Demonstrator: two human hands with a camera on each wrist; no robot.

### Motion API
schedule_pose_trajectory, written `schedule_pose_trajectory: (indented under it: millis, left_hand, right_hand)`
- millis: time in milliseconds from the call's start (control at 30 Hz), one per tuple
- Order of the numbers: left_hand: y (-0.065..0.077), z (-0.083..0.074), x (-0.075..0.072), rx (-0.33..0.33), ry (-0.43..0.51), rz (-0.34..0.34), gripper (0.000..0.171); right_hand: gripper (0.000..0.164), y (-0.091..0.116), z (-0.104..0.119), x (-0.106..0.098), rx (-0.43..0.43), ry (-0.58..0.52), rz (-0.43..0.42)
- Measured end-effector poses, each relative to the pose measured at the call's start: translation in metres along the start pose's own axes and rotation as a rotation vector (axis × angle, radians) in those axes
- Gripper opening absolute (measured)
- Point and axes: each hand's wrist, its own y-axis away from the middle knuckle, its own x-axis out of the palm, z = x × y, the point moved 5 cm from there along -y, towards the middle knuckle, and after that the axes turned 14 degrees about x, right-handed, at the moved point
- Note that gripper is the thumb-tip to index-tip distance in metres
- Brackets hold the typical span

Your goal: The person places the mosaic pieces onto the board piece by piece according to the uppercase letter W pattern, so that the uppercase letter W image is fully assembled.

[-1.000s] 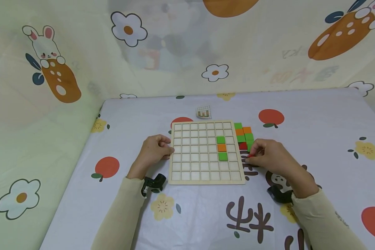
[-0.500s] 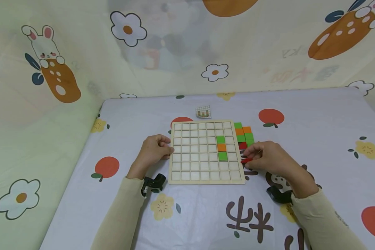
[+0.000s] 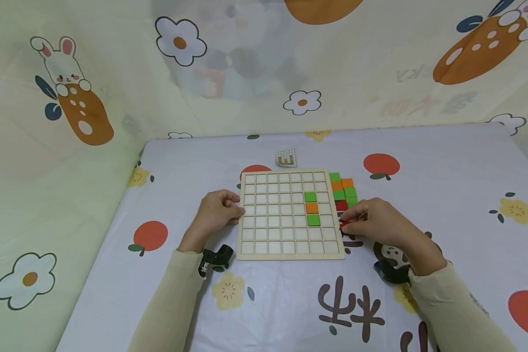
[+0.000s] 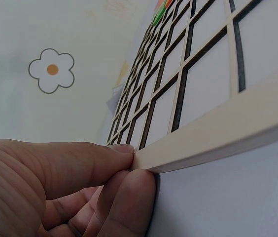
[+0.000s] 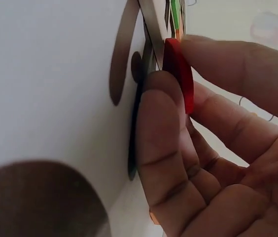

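Observation:
A pale wooden grid board [image 3: 290,256] lies on the table in the head view. Two green tiles [image 3: 314,220] and one orange tile [image 3: 312,208] between them sit in one column toward its right side. My left hand [image 3: 215,211] pinches the board's left edge; the left wrist view shows thumb and fingertips at that rim. Just off the right edge, my right hand [image 3: 380,222] holds a red tile [image 5: 181,74] between thumb and fingers, and the tile stands tilted beside the rim. Fingers cover part of this tile in the head view.
Several loose green, orange [image 3: 347,183] and red tiles [image 3: 341,205] lie together against the board's upper right side. A small printed grid card [image 3: 286,158] rests behind the board. The patterned tablecloth [image 3: 286,303] meets a cloth wall [image 3: 246,112] at the back.
My right hand has shifted slightly left and down with the red tile, from beside the loose tiles to the board's right edge. The left hand and the board have stayed put.

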Motion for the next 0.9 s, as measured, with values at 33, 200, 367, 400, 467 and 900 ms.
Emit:
schedule_pose_trajectory:
  millis: [33, 200, 367, 400, 467, 900]
  left_hand:
    - [-0.0001, 0.0004, 0.0003, -0.001, -0.002, 0.000, 0.029]
    - [-0.0007, 0.0012, 0.0009, -0.006, -0.005, -0.001, 0.029]
    - [-0.0007, 0.0012, 0.0007, -0.005, -0.006, 0.000, 0.029]
    - [-0.0008, 0.0014, 0.0006, -0.004, -0.006, 0.000, 0.029]
    - [-0.0008, 0.0018, 0.0005, -0.004, -0.007, 0.000, 0.029]
    - [-0.0016, 0.0024, 0.0007, 0.002, -0.010, 0.003, 0.029]
  right_hand:
    - [0.027, 0.0000, 0.0000, 0.0000, 0.005, -0.005, 0.006]
    - [0.036, 0.0001, 0.0011, -0.0002, 0.008, -0.009, 0.027]
    - [0.036, 0.0003, 0.0026, 0.0005, -0.004, 0.015, 0.027]
    - [0.036, 0.0003, 0.0033, 0.0008, -0.010, 0.026, 0.023]
    - [0.033, 0.0002, 0.0049, 0.0015, -0.024, 0.053, 0.008]
    - [0.023, -0.0027, 0.0064, 0.0061, -0.071, 0.134, -0.084]
